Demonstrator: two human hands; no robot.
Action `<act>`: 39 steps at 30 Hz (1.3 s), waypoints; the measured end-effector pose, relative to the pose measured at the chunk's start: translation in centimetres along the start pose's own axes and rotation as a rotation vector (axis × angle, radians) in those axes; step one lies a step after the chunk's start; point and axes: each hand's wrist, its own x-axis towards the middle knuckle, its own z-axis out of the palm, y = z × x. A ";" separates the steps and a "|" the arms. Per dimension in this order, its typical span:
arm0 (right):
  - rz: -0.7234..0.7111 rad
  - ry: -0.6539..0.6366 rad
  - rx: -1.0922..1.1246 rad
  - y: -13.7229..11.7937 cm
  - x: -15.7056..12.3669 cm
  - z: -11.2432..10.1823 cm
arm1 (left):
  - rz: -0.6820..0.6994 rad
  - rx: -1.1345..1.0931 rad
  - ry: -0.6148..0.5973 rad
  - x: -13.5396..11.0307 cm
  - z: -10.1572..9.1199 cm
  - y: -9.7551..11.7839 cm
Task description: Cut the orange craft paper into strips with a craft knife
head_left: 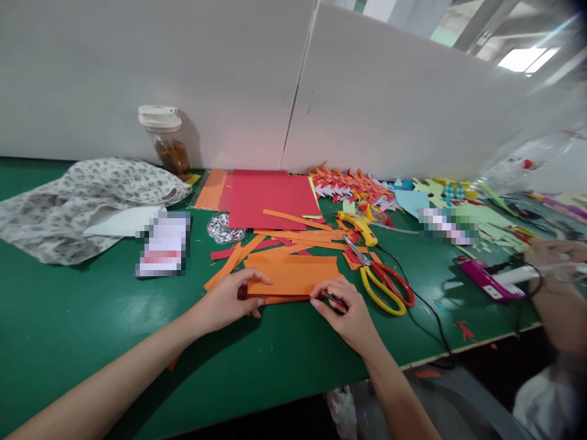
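Green table (92,318): orange paper (293,278) under fingers (257,282)

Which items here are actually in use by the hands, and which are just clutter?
In use:
- orange paper, pressed flat by left hand and right hand
- thin dark tool in the right hand

Lying about:
- scissors
- red sheet
- orange strips
- jar
- floral cloth
- glue gun
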 end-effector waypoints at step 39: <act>0.213 0.377 0.166 0.7 -0.4 1.1 | -0.043 0.000 0.038 -0.3 0.1 0.8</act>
